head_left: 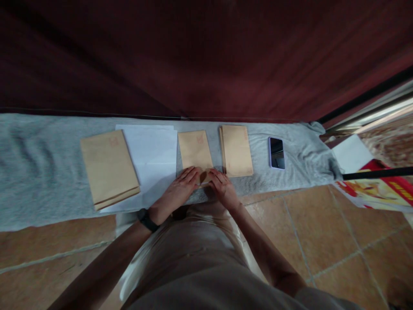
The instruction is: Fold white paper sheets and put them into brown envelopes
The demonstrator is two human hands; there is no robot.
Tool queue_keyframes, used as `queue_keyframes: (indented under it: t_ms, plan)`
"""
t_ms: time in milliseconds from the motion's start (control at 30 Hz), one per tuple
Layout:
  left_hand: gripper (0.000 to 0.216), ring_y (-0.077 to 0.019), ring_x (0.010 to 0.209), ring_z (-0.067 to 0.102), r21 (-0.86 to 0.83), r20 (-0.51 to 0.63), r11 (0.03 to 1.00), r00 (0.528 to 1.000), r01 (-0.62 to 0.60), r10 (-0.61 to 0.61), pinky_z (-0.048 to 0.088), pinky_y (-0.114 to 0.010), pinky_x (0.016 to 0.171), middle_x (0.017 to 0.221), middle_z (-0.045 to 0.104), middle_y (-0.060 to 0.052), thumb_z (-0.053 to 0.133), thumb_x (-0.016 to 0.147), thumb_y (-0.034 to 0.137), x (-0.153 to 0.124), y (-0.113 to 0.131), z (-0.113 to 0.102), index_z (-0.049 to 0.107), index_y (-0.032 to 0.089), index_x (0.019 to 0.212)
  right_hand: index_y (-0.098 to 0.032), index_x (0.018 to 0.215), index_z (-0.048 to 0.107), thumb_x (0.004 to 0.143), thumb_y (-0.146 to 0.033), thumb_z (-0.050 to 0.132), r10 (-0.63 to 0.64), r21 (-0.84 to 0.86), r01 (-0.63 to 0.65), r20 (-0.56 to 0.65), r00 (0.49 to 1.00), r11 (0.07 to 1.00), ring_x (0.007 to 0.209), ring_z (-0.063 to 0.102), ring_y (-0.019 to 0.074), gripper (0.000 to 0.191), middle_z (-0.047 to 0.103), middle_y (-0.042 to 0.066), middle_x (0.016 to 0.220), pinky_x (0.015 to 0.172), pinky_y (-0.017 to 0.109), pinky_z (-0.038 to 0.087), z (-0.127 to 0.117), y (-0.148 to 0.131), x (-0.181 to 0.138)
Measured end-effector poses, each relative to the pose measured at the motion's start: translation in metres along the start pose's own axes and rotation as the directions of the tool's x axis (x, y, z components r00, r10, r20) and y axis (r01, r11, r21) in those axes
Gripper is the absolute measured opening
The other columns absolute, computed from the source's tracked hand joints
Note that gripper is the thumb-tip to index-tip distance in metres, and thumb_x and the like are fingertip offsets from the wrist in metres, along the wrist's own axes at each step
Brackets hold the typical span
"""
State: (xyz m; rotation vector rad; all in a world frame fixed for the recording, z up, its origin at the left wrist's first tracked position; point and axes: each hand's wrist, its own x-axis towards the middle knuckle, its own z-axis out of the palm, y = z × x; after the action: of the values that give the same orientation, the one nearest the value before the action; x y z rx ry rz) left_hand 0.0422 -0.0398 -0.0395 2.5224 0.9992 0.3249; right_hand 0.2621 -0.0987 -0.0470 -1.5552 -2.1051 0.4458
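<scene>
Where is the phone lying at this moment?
In the head view the phone lies flat on the grey cloth, right of the hands, just beyond the rightmost brown envelope stack.

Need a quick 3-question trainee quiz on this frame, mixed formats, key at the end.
1. True or false: both hands rest on the near end of the middle envelope.
2. What lies on the grey cloth right of the right envelope stack? A) scissors B) phone C) pen
3. Fill in: under the large envelope stack lies white ____.

Key:
1. True: the left hand and right hand touch it.
2. B: the phone.
3. Paper.
</scene>
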Motion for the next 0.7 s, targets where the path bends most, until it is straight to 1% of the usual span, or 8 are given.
queue_keyframes:
  t_ms: [133, 233, 333, 533, 700]
  plan:
    - [0.045, -0.0283, 0.146, 0.045, 0.172, 0.040, 0.983, 0.998, -0.058, 0.052, 0.036, -0.046, 0.124, 0.151, 0.054, -0.020, 0.046, 0.099, 0.018, -0.001, 0.005, -0.007, 0.055, 0.009, 0.142, -0.015, 0.137, 0.060, 0.104, -0.020, 0.047, -0.049, -0.081, 0.051, 0.024, 0.999, 0.995, 0.129, 0.058, 0.0262, 0.035, 0.060, 0.013, 0.144, 0.112, 0.044, 0.049, -0.004, 0.001, 0.004]
    - [0.043, -0.0302, 0.144, 0.048, 0.240, 0.068, 0.969, 0.996, -0.065, 0.051, 0.037, -0.046, 0.123, 0.148, 0.057, -0.021, 0.048, 0.096, 0.012, -0.001, 0.010, -0.012, 0.059, 0.007, 0.137, -0.016, 0.136, 0.061, 0.105, -0.021, 0.047, -0.072, -0.128, 0.075, 0.029, 0.997, 0.989, 0.127, 0.060, 0.0263, 0.035, 0.061, 0.012, 0.143, 0.110, 0.043, 0.050, -0.006, 0.002, 0.005]
    - [0.042, -0.0319, 0.142, 0.050, 0.264, 0.072, 0.962, 0.996, -0.065, 0.047, 0.038, -0.047, 0.123, 0.146, 0.058, -0.023, 0.049, 0.095, 0.011, -0.001, 0.014, -0.013, 0.061, 0.004, 0.135, -0.016, 0.137, 0.061, 0.105, -0.021, 0.047, -0.092, -0.152, 0.096, 0.034, 0.995, 0.984, 0.125, 0.062, 0.0260, 0.035, 0.062, 0.012, 0.142, 0.108, 0.041, 0.051, -0.008, 0.002, 0.007]
    - [0.046, -0.0308, 0.143, 0.049, 0.260, 0.052, 0.965, 0.998, -0.032, 0.019, 0.039, -0.047, 0.121, 0.147, 0.058, -0.022, 0.048, 0.095, 0.012, -0.002, 0.014, -0.005, 0.058, 0.008, 0.140, -0.016, 0.139, 0.060, 0.103, -0.020, 0.051, -0.106, -0.159, 0.118, 0.078, 0.991, 0.980, 0.126, 0.061, 0.0261, 0.037, 0.061, 0.014, 0.143, 0.110, 0.043, 0.051, -0.010, 0.003, 0.008]
    - [0.048, -0.0322, 0.144, 0.048, 0.300, 0.089, 0.953, 0.996, -0.030, 0.004, 0.039, -0.046, 0.122, 0.149, 0.055, -0.024, 0.047, 0.094, 0.009, -0.004, 0.012, 0.001, 0.057, 0.004, 0.140, -0.015, 0.136, 0.062, 0.102, -0.019, 0.052, -0.160, -0.191, 0.182, 0.126, 0.979, 0.965, 0.126, 0.061, 0.0265, 0.035, 0.061, 0.014, 0.143, 0.110, 0.044, 0.051, -0.013, 0.006, 0.011]
